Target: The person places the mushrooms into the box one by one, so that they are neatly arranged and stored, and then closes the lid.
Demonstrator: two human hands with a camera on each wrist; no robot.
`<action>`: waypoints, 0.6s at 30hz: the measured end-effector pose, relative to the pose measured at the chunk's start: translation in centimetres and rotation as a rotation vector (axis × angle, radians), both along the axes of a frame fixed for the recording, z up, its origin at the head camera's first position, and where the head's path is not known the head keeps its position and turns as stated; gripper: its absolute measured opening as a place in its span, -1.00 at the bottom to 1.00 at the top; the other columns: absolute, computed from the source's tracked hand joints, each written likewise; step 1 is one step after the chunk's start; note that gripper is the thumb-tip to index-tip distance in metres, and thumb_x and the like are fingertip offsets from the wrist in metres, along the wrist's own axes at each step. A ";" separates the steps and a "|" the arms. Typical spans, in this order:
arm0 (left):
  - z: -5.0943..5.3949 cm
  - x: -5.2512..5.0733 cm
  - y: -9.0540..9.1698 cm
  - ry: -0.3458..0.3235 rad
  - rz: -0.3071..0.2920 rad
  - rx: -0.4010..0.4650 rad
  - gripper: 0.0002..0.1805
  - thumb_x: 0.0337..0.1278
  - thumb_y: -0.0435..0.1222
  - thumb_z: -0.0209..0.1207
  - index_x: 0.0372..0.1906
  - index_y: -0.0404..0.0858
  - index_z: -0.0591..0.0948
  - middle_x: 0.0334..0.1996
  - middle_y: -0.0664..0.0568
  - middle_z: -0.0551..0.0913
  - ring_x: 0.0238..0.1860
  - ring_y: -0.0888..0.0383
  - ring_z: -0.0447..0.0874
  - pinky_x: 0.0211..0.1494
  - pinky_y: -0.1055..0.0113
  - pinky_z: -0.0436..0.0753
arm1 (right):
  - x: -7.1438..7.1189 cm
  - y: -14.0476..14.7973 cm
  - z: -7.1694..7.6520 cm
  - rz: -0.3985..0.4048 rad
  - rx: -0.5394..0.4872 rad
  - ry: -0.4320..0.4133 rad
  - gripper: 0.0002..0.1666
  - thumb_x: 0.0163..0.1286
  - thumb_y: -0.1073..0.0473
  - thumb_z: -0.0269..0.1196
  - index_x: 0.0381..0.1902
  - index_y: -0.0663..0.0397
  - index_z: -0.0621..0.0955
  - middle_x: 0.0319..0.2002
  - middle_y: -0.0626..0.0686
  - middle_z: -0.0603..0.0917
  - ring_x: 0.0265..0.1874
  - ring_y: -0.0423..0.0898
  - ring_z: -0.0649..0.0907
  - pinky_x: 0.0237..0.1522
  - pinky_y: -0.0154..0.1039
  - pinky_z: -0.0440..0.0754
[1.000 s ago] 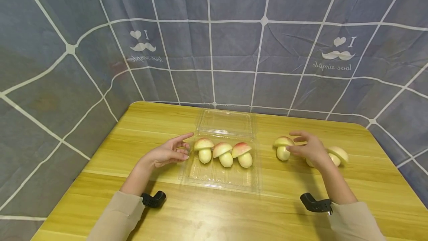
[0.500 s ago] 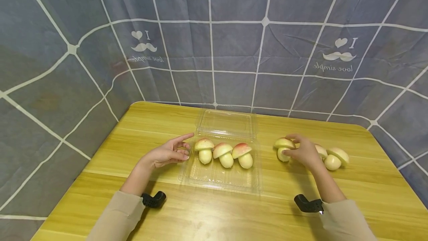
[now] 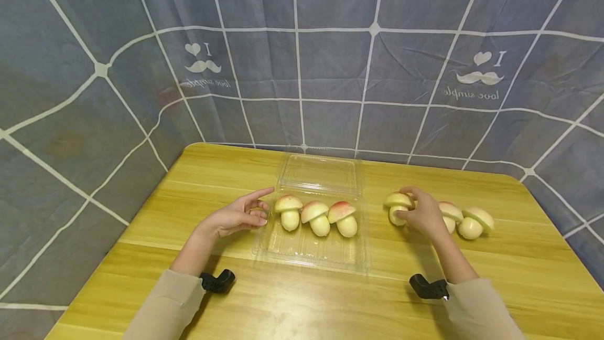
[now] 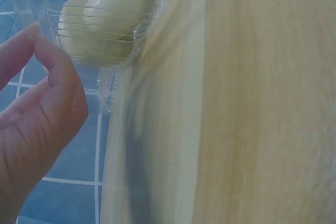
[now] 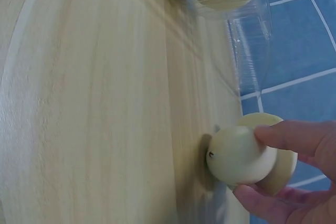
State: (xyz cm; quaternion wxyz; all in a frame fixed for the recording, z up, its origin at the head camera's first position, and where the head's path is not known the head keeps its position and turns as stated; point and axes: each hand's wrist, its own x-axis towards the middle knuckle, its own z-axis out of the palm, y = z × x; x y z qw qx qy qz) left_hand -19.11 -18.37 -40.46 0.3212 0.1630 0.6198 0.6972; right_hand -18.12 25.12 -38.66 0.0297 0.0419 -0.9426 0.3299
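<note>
My right hand pinches a toy mushroom with a pale stem and yellowish cap, right of the clear plastic box. In the right wrist view, thumb and fingers hold this mushroom around stem and cap, close to the tabletop. My left hand is at the box's left side, index finger extended and the other fingers loosely bent. Its fingertips appear to touch the clear box wall in the left wrist view. Inside the clear box, 3 mushrooms with reddish caps lie in a row.
Two more toy mushrooms lie to the right, partly behind my right wrist. The box's clear lid is folded back toward the far edge. A grey curtain with white lines hangs behind the wooden table.
My right hand has moved left and closed its fingers around the nearest mushroom, uncovering more of the two mushrooms at right. The left hand and the box have stayed put.
</note>
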 end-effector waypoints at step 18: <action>0.2 0.1 0.1 -0.004 0.001 -0.001 -0.08 0.08 -0.62 0.07 0.47 -0.25 -0.13 -0.16 -0.01 0.27 -0.29 0.26 0.44 -0.26 0.44 0.52 | 0.1 -0.2 -0.8 -0.001 -0.110 -0.003 -0.28 0.07 0.30 0.39 0.18 0.35 0.39 0.08 0.50 0.40 0.06 0.37 0.41 -0.12 0.08 0.48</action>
